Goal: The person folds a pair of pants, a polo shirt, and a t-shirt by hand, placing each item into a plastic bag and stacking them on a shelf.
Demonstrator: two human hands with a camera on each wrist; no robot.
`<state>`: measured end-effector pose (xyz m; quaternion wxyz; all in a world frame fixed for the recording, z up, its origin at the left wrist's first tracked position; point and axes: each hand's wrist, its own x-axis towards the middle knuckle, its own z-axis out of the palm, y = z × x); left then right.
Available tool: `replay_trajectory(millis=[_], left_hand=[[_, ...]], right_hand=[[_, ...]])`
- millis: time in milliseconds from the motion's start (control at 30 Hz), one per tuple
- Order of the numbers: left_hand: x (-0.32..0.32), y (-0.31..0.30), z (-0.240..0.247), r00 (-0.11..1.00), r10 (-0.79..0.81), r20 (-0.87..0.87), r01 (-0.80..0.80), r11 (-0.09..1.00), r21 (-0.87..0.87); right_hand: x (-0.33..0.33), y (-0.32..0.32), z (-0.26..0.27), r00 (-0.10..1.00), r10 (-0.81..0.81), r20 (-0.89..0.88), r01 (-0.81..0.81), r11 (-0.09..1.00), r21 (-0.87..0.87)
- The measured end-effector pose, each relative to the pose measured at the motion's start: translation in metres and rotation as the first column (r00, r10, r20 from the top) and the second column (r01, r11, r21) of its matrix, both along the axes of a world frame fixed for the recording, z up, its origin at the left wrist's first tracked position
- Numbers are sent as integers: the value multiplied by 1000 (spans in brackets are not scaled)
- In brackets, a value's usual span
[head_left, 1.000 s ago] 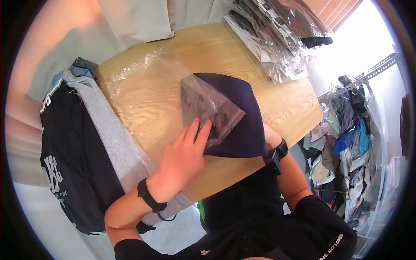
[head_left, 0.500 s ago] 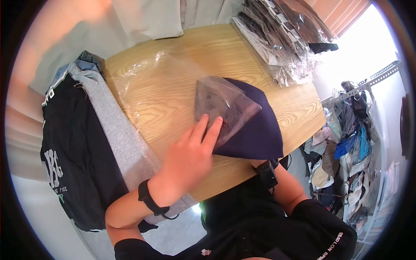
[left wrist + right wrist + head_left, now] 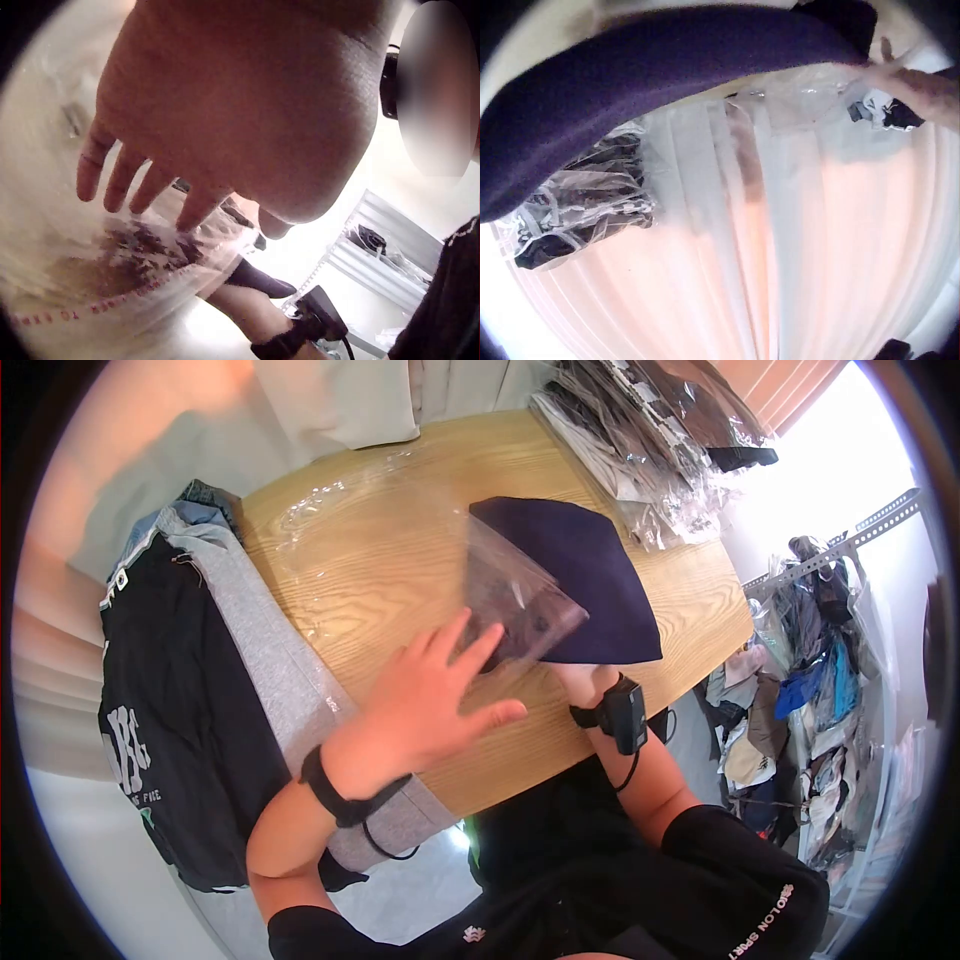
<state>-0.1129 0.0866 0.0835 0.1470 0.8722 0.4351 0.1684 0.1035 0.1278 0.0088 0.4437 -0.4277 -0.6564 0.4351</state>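
Observation:
A dark navy piece of folded cloth [image 3: 600, 575] is held up over the near right part of the table. My right hand [image 3: 588, 682] reaches beneath its near edge, so the fingers are hidden and their grip does not show. Clear plastic film [image 3: 530, 615] overlaps the cloth's left side, with dark shapes showing through it. At that film my left hand [image 3: 425, 695] has its fingers spread and thumb out, the fingertips at its lower left edge. In the left wrist view the film [image 3: 187, 270] carries a line of red print.
More clear plastic [image 3: 330, 510] spreads over the wooden table [image 3: 400, 580]. Black trousers with white lettering [image 3: 185, 710] and grey cloth [image 3: 270, 615] lie along the left edge. Bagged clothes [image 3: 650, 450] are piled at the back right, beyond which a rack of garments [image 3: 790, 690] stands.
The navy cloth has shifted away from me, with more of my right wrist showing below it. My left hand has spread its fingers and swung its thumb out.

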Motion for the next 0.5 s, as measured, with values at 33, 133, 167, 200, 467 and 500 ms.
replay_trajectory(millis=[33, 133, 167, 200, 467, 500], left_hand=[[-6, 8, -4, 999, -8, 34, 10, 998, -55], [-25, 27, -16, 999, 43, 6, -42, 991, -124], [-30, 29, -18, 994, 97, -56, -103, 986, -132], [-34, 28, -20, 993, 100, -55, -107, 984, -139], [-50, 44, -22, 963, 209, -170, -233, 963, -134], [-51, 45, -22, 962, 211, -171, -235, 963, -134]], right_hand=[[6, 5, -5, 970, -184, 160, 148, 966, 211], [-2, 1, 12, 903, -360, 233, 266, 896, 356], [3, -1, 10, 892, -364, 268, 254, 894, 368], [8, 1, 9, 880, -365, 304, 240, 894, 378], [45, -18, -9, 751, -376, 542, 115, 884, 454], [48, -25, -12, 730, -381, 568, 99, 880, 464]])
